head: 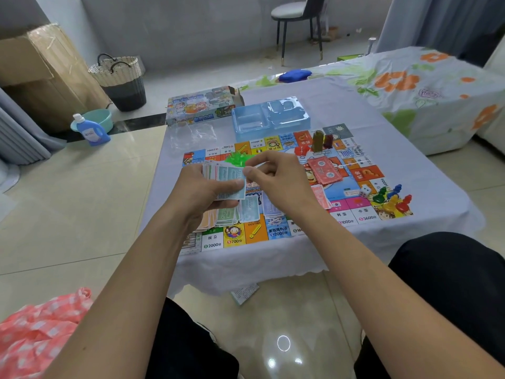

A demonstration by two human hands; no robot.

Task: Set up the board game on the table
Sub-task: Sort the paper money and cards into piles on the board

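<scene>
Play money stack [229, 183]: thin paper notes, pale blue on top, held fanned above the near half of the game board [295, 192].
Left hand [203, 191]: palm up, fingers curled under the stack, thumb flat across the top note.
Right hand [276, 177]: raised beside the left, thumb and forefinger narrow, pinching the top note's corner; other fingers loosely bent.
Sorted notes [243, 212]: small paper piles lying on the board under the hands, green, blue and tan.
Red cards [325, 170]: flat paper heap mid-board.
Pawns [392, 199]: glossy plastic, red, yellow, green, blue, clustered at the right corner beside a white die [365, 190].
Green houses [237, 159]: translucent plastic, behind the hands.
Plastic tray [270, 116]: clear blue, moulded compartments, beyond the board.
Game box [202, 106]: printed cardboard, left of the tray.
Tabletop [410, 160]: covered in pale lilac cloth.
</scene>
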